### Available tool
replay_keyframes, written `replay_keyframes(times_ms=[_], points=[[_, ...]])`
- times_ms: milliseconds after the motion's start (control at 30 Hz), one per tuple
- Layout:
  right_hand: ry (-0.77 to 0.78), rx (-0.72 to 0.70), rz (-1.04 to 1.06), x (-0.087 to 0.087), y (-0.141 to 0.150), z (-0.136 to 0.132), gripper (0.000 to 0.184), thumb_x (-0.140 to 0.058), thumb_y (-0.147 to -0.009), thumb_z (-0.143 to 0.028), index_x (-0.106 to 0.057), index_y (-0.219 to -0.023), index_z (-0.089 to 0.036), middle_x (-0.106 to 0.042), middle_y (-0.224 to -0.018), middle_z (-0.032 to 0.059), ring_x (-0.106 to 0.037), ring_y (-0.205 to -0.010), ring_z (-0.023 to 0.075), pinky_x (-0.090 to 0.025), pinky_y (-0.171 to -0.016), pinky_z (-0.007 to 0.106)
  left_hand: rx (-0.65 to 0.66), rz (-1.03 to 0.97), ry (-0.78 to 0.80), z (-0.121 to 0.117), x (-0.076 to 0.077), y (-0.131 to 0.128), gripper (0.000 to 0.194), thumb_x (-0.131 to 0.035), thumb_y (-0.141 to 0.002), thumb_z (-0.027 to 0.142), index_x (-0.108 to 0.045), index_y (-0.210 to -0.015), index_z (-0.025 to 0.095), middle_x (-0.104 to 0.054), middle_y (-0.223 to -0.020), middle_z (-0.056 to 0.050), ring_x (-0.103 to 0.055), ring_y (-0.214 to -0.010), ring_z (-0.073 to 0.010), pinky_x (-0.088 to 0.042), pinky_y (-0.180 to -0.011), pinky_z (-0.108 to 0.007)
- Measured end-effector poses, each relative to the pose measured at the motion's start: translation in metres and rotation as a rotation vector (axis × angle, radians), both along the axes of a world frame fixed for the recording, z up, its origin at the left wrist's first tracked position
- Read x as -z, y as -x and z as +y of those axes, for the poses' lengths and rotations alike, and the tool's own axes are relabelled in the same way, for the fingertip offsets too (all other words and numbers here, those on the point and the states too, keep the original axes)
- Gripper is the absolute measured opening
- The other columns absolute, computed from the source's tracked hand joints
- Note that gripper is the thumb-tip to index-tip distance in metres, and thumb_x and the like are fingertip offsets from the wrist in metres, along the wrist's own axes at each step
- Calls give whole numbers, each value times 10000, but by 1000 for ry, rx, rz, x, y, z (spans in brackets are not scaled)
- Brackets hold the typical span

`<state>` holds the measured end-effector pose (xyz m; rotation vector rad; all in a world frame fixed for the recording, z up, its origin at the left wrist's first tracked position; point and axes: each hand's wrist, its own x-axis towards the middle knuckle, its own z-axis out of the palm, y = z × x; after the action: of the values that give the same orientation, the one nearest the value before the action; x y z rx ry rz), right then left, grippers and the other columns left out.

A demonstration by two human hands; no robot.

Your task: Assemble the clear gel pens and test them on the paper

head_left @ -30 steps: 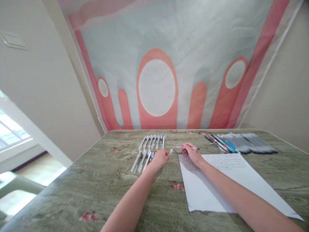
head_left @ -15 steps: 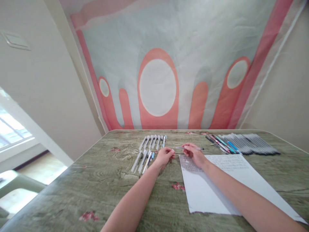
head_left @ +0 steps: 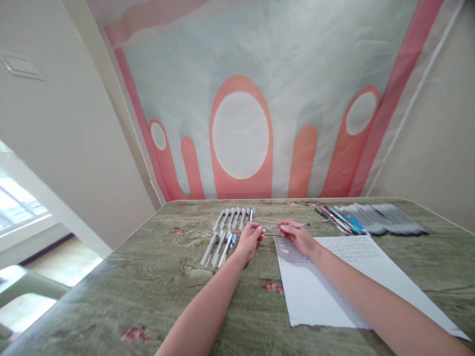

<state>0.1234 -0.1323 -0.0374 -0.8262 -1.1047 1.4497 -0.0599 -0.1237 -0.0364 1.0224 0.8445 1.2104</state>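
The pen [head_left: 301,225] is just below & right of frame ctr, in your R hand [head_left: 300,241], fingers closed on its shaft. Its long axis runs approx. L–R across the frame, dark end to the R, thin end pointing at your L hand [head_left: 248,241]. That hand is the nearer one to the thin end; gap's small. L fingertips look pinched on a small whitish piece [head_left: 263,231], poss. a cap, too small to be sure. Written sheet [head_left: 315,301] lies under your R forearm, lower R. Capped pens [head_left: 215,247] sit L of your L hand; coloured pens [head_left: 339,221] & clear pens [head_left: 374,221] lie mid-R, on the table [head_left: 111,291].
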Motion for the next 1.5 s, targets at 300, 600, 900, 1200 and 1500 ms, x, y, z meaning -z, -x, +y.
replay_keyframes(times_ms=[300,600,900,1200,1500], points=[[-16,14,-80,1,2,0,256,-625,-678,-386,-666,-841,-192,-641,-710,38,-529,-634,134,-417,-615,254,18,133,-140,0,5,-3,252,-576,-716,332,-438,-858,176,-501,-622,49,-418,-487,-36,-305,-478,-155],[-8,29,-92,1,3,0,258,-630,-675,-398,-668,-834,-199,-645,-707,35,-537,-632,135,-415,-597,246,14,245,-185,-3,2,-3,222,-551,-735,337,-459,-854,174,-508,-638,37,-440,-519,-51,-336,-511,-166],[-23,25,-111,2,3,0,254,-614,-692,-381,-669,-844,-186,-643,-706,33,-522,-620,122,-399,-603,246,10,245,-192,-3,2,-3,214,-545,-733,325,-455,-855,174,-500,-624,42,-426,-507,-49,-319,-497,-163],[-22,32,-130,3,3,1,265,-618,-684,-387,-672,-846,-184,-643,-697,30,-521,-622,121,-391,-608,246,16,249,-159,-6,-3,-4,209,-547,-723,302,-440,-848,173,-490,-616,45,-423,-498,-48,-316,-493,-163],[-40,37,-154,5,3,2,283,-616,-679,-406,-669,-844,-182,-638,-693,28,-520,-627,132,-394,-608,252,17,249,-163,-7,-5,-3,216,-557,-713,306,-443,-838,172,-495,-608,45,-423,-497,-50,-310,-490,-165]])
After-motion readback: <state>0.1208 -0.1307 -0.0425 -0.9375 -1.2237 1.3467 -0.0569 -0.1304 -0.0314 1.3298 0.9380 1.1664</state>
